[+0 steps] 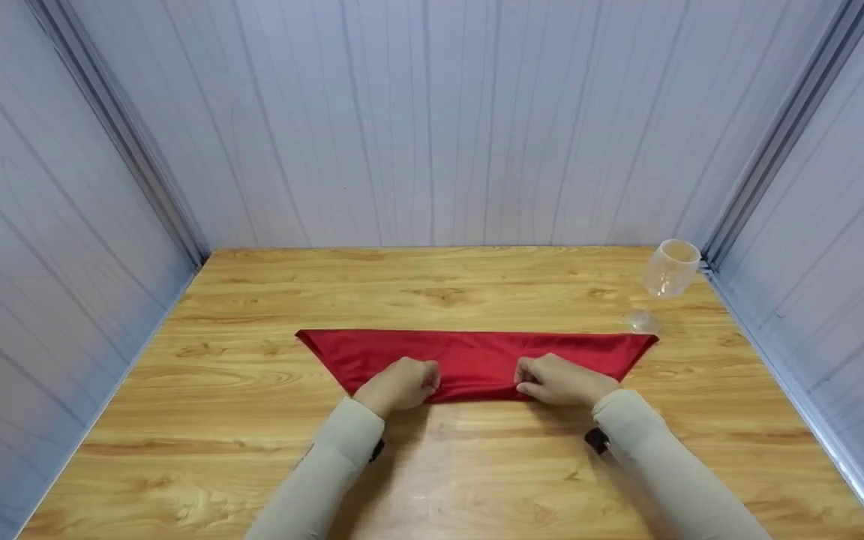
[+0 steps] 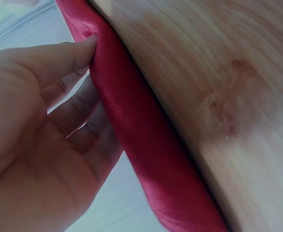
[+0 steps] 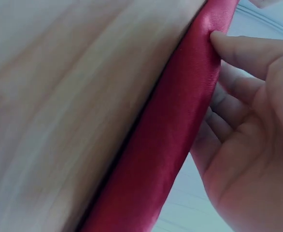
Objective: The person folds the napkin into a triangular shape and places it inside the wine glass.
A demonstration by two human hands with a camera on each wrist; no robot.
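A red satiny cloth [image 1: 469, 352], folded into a wide strip with slanted ends, lies across the middle of the wooden table. At its near edge, left of centre, my left hand [image 1: 402, 384] pinches the fabric between thumb and fingers. My right hand [image 1: 558, 379] pinches the same edge right of centre. In the left wrist view the left thumb presses on the rolled red edge [image 2: 132, 111], with the fingers behind it. The right wrist view gives a matching grip by the right hand [image 3: 257, 121] on the cloth [image 3: 180, 101].
A clear cup [image 1: 672, 268] stands at the table's back right corner. A small transparent item [image 1: 640, 321], hard to make out, lies just beyond the cloth's right end. Pale panel walls [image 1: 432, 127] enclose the wooden table [image 1: 252, 435] at the back and both sides.
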